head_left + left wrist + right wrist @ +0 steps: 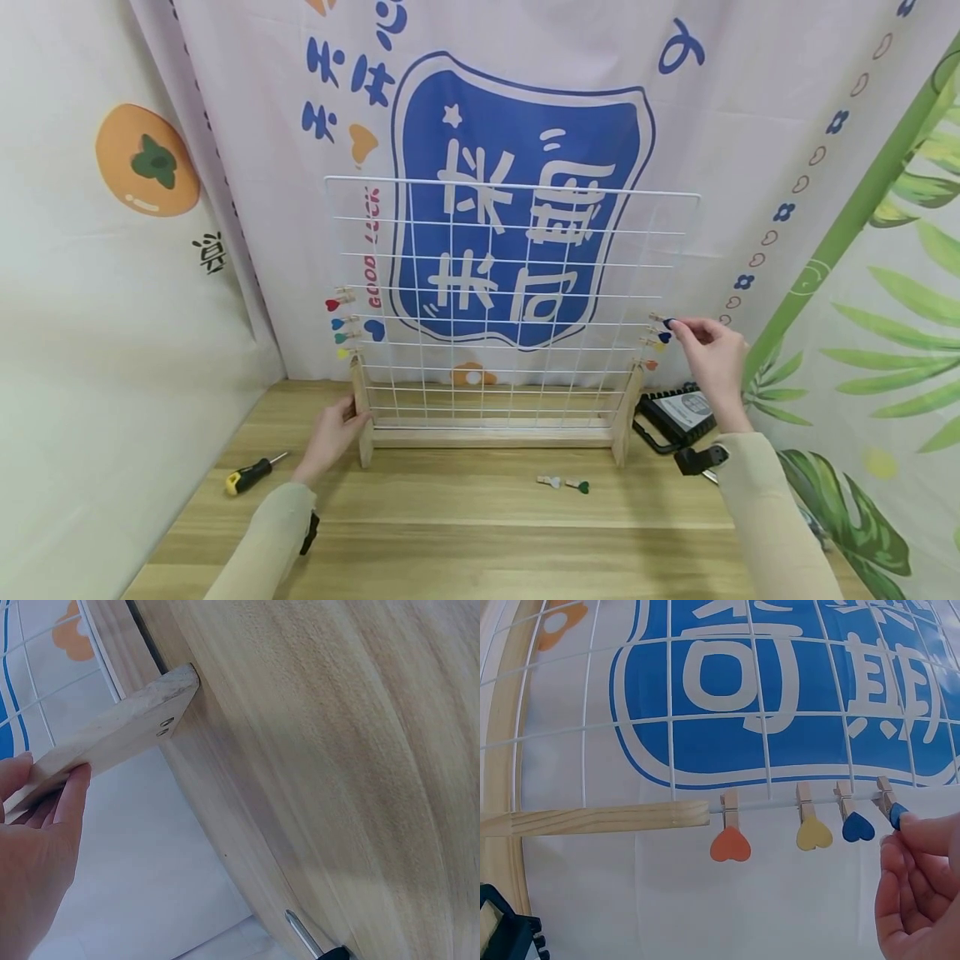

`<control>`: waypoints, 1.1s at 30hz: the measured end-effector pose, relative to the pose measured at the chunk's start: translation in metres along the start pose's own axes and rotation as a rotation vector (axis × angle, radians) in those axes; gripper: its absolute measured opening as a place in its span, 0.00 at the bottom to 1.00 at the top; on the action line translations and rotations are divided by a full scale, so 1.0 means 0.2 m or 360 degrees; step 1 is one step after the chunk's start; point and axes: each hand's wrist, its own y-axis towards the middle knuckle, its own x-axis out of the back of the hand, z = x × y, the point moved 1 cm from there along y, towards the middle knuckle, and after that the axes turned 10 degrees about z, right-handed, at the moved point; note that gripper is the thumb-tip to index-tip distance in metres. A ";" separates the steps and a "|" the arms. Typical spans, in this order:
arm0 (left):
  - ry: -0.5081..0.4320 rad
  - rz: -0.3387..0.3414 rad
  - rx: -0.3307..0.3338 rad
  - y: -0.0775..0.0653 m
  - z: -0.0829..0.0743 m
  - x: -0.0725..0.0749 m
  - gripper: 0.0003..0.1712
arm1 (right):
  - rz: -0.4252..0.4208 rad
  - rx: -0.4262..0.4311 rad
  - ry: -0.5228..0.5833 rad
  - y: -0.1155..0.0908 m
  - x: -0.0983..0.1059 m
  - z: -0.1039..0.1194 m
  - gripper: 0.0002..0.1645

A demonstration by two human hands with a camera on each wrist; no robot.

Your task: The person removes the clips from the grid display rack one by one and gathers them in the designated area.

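Note:
A white wire grid (495,297) stands upright in a wooden stand on the table. My right hand (712,358) pinches a clothespin with a blue heart (898,816) between thumb and fingertips, at the grid's right edge. Below it on that edge hang clothespins with a blue heart (858,827), a yellow heart (814,834) and an orange heart (730,844). With fingers and thumb, my left hand (333,437) grips the stand's left wooden post (127,724). Several heart clothespins, including a red heart (333,305), sit along the left edge.
A white-heart clothespin (549,482) and a green-heart clothespin (578,486) lie on the wooden table (450,550) before the stand. At the left lies a screwdriver (251,477). Behind the right post is a black case (675,417). Printed cloth (247,83) hangs behind.

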 end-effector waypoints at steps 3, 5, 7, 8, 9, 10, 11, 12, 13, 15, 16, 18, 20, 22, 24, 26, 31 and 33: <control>0.0000 0.0005 0.0005 0.00 0.00 0.00 0.22 | -0.0008 -0.0021 0.0016 -0.01 0.02 0.00 0.19; 0.0016 0.0005 0.0010 0.00 0.00 0.00 0.23 | -0.0006 -0.0037 0.0025 -0.01 0.03 0.00 0.20; 0.0025 0.0003 0.0008 -0.01 0.00 0.00 0.23 | 0.0006 -0.0040 0.0032 -0.02 0.04 0.01 0.20; 0.0030 0.0002 0.0007 -0.01 0.00 0.01 0.23 | 0.0012 -0.0040 0.0036 -0.03 0.05 0.01 0.20; 0.0034 0.0000 0.0005 0.00 0.00 0.01 0.23 | 0.0015 -0.0036 0.0037 -0.04 0.05 0.01 0.20; 0.0040 0.0003 0.0002 0.00 0.00 0.01 0.23 | 0.0017 -0.0031 0.0037 -0.05 0.06 0.01 0.20; 0.0049 0.0006 0.0001 0.00 0.00 0.01 0.23 | 0.0019 -0.0026 0.0034 -0.06 0.06 0.01 0.19; 0.0057 0.0005 0.0000 0.00 0.00 0.01 0.22 | 0.0024 -0.0023 0.0030 -0.07 0.06 0.01 0.19; 0.0068 0.0006 0.0004 0.00 0.00 0.01 0.22 | 0.0029 -0.0023 0.0018 -0.08 0.06 0.01 0.19; 0.0091 0.0012 0.0012 0.00 0.00 0.01 0.22 | 0.0036 -0.0014 0.0007 -0.11 0.05 0.00 0.19; 0.0104 0.0015 0.0015 0.00 0.00 0.01 0.22 | 0.0047 -0.0012 0.0006 -0.12 0.05 -0.01 0.18; 0.0103 0.0021 0.0026 0.00 0.00 0.01 0.23 | 0.0066 -0.0002 0.0004 -0.16 0.03 -0.01 0.18; 0.0088 0.0023 0.0033 0.00 0.01 0.01 0.23 | 0.0085 0.0016 0.0013 -0.19 0.01 -0.02 0.17; 0.0076 0.0018 0.0031 0.00 0.01 0.01 0.23 | 0.0120 0.0034 0.0035 -0.23 -0.02 -0.04 0.16; 0.0068 0.0011 0.0028 0.00 0.01 0.01 0.22 | 0.0149 0.0055 0.0055 -0.27 -0.05 -0.06 0.15; 0.0072 0.0004 0.0024 0.00 0.00 0.01 0.22 | 0.0181 0.0069 0.0067 -0.31 -0.09 -0.08 0.14; 0.0075 0.0004 0.0029 0.00 0.01 0.01 0.21 | 0.0254 0.0132 0.0077 -0.42 -0.20 -0.13 0.10; 0.0072 0.0005 0.0025 0.00 0.01 0.01 0.21 | 0.0285 0.0145 0.0099 -0.47 -0.26 -0.16 0.08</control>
